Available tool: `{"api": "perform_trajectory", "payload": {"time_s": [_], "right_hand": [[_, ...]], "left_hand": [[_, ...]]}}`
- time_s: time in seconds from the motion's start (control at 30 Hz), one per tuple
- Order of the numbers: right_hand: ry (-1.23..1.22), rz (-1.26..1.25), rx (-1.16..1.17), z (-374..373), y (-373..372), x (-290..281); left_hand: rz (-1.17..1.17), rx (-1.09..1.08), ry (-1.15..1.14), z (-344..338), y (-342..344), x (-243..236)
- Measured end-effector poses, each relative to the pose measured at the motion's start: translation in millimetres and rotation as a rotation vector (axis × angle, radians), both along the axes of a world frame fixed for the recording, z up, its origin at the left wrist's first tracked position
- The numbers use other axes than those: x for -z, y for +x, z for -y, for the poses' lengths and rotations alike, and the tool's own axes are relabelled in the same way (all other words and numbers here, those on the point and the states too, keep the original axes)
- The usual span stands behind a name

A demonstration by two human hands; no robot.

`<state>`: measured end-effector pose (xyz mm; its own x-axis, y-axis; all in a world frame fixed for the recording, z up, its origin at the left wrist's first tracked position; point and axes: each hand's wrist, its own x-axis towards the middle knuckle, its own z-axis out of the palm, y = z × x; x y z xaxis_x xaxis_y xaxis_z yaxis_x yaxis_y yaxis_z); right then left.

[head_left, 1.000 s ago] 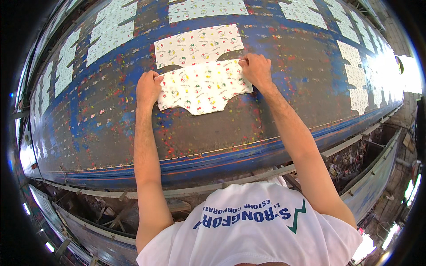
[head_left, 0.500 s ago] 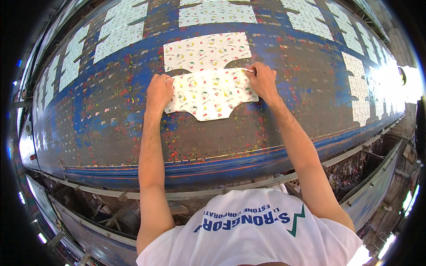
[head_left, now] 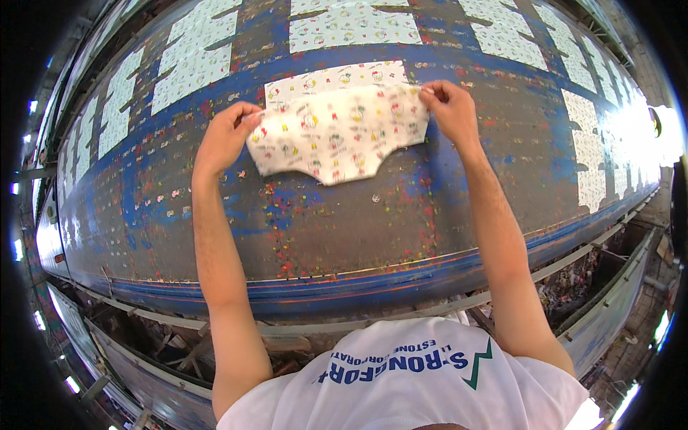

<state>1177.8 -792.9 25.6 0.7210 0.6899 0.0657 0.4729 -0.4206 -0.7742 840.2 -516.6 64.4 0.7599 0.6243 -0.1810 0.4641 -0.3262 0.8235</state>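
Stretched between my hands is a white printed fabric piece [head_left: 337,136] with small coloured figures and curved cut-outs along its lower edge. My left hand [head_left: 228,136] pinches its upper left corner. At the upper right corner, my right hand [head_left: 453,113] grips it between thumb and fingers. The held piece looks slightly blurred and seems raised off the table. Just beyond it lies another part of printed fabric [head_left: 333,77], flat on the table; the held piece hides its lower portion, so I cannot tell whether the two are joined.
A long table [head_left: 358,222] with a dark, paint-stained surface and blue bands curves across the view. Flat printed fabric pieces lie farther off, at the left [head_left: 197,54], middle [head_left: 355,29] and right [head_left: 502,36]. Below its near edge runs a trough [head_left: 580,279] with scraps in it.
Both hands have moved apart and slightly up, drawing the fabric piece's upper edge wider and farther across the table. It now covers more of the fabric behind it.
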Motion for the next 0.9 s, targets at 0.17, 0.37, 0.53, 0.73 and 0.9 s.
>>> {"api": "perform_trajectory", "payload": {"time_s": [0.17,0.37,0.53,0.73,0.9], "right_hand": [[-0.072,0.069,0.048,-75.2,39.4,27.6],[-0.238,0.236,-0.037,-100.7,54.8,59.7],[-0.420,0.270,-0.097,-109.0,61.5,60.6],[-0.392,0.216,-0.020,-116.8,63.9,58.7],[-0.419,0.262,-0.081,-110.9,57.0,57.9]], "left_hand": [[-0.101,-0.062,0.407,-51.2,64.0,55.4],[-0.156,-0.143,0.527,-74.1,86.6,105.0],[-0.318,-0.119,0.426,-79.9,87.4,102.3],[-0.297,-0.100,0.603,-65.3,91.6,101.5],[-0.231,-0.155,0.731,-12.7,90.1,79.9]]}}
